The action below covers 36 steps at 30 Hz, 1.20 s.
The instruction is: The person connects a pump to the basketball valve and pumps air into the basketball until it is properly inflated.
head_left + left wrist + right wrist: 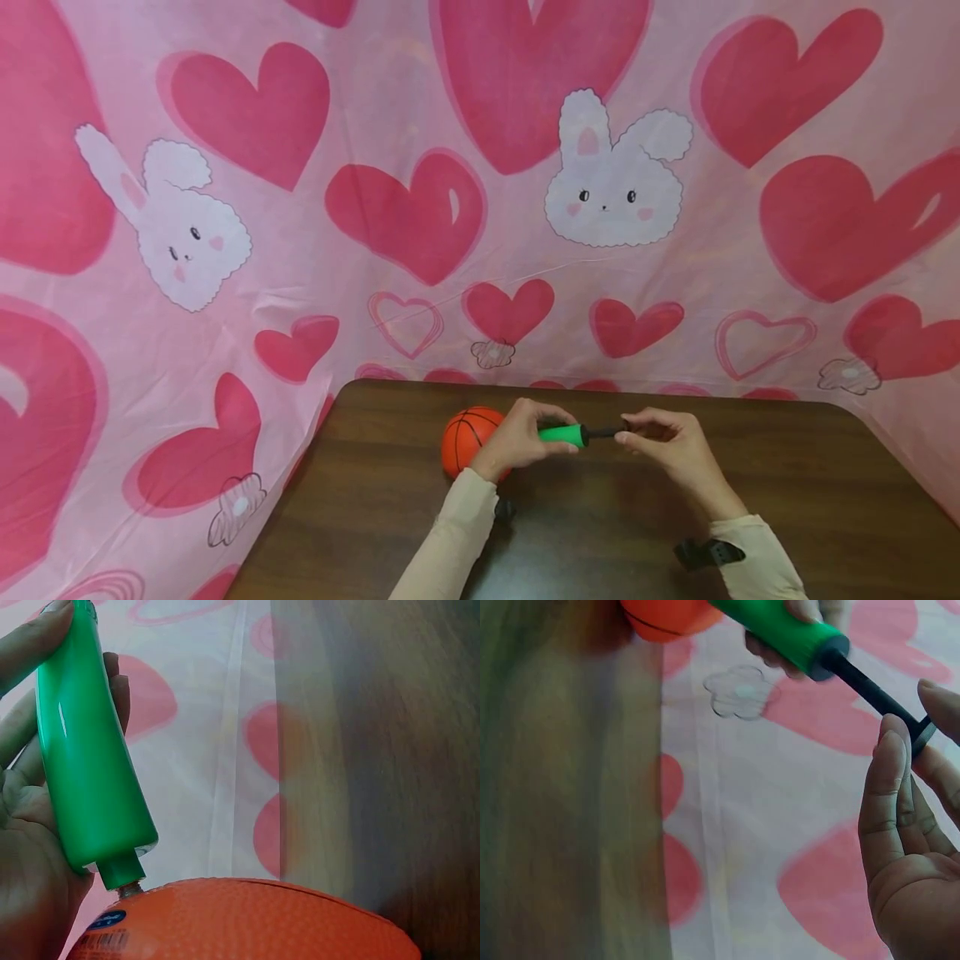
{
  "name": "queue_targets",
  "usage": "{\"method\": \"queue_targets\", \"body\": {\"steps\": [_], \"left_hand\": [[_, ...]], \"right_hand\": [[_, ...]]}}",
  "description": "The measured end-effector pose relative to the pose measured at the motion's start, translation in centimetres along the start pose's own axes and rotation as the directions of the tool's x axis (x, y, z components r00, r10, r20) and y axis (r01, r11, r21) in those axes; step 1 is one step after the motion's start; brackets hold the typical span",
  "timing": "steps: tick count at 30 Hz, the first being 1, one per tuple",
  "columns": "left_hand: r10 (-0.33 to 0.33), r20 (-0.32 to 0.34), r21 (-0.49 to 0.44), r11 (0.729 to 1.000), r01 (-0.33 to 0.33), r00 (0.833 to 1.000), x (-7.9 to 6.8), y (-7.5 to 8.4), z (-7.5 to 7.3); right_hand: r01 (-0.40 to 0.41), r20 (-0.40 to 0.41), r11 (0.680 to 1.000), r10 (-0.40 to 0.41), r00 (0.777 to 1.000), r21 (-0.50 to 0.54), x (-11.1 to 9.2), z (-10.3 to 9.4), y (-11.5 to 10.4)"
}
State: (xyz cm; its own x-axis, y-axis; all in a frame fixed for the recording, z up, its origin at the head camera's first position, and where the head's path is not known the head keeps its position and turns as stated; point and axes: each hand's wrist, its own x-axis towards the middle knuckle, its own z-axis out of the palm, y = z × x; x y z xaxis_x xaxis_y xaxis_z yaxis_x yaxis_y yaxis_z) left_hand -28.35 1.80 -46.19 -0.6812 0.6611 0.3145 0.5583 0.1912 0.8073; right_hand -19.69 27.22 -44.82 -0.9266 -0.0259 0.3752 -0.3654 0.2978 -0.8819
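A small orange basketball (467, 439) rests on the brown table (787, 500), also seen in the left wrist view as the ball (255, 922) and in the right wrist view as the ball (664, 616). A green hand pump (564, 434) has its nozzle pressed into the ball. My left hand (517, 440) grips the green barrel (86, 757). My right hand (660, 433) pinches the black handle at the end of the drawn-out black rod (874, 690); the barrel (780, 630) points from it toward the ball.
A pink cloth printed with red hearts and white bunnies (611, 179) hangs behind and around the table. The table's far edge (585, 390) lies just beyond the ball. Both wrists carry black straps (701, 552).
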Motion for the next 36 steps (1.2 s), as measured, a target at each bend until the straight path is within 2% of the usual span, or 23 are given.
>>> {"method": "queue_targets", "body": {"steps": [4, 10, 17, 30, 36], "left_hand": [[0.010, 0.013, -0.004, 1.000, -0.010, 1.000, 0.0, 0.0, 0.1], [0.022, 0.025, 0.015, 1.000, -0.022, 0.999, 0.1, 0.1, 0.3], [0.022, 0.016, 0.016, 1.000, -0.022, 1.000, 0.2, -0.1, 0.2], [0.017, 0.011, 0.007, 1.000, -0.017, 1.000, 0.1, -0.2, 0.1], [-0.002, 0.020, -0.020, 1.000, 0.003, 1.000, 0.0, 0.0, 0.2]], "right_hand": [[-0.023, 0.021, 0.999, 0.023, 1.000, 0.031, -0.1, 1.4, 0.4], [-0.039, 0.024, 0.999, 0.038, 0.999, 0.018, 0.0, 2.7, 0.6], [-0.072, 0.011, 0.997, 0.072, 0.997, 0.002, 0.0, 2.8, 0.3], [-0.098, 0.036, 0.995, 0.098, 0.994, -0.006, -0.1, 2.6, -0.5], [-0.073, 0.051, 0.996, 0.076, 0.996, -0.056, 0.1, 1.9, -0.8]]}}
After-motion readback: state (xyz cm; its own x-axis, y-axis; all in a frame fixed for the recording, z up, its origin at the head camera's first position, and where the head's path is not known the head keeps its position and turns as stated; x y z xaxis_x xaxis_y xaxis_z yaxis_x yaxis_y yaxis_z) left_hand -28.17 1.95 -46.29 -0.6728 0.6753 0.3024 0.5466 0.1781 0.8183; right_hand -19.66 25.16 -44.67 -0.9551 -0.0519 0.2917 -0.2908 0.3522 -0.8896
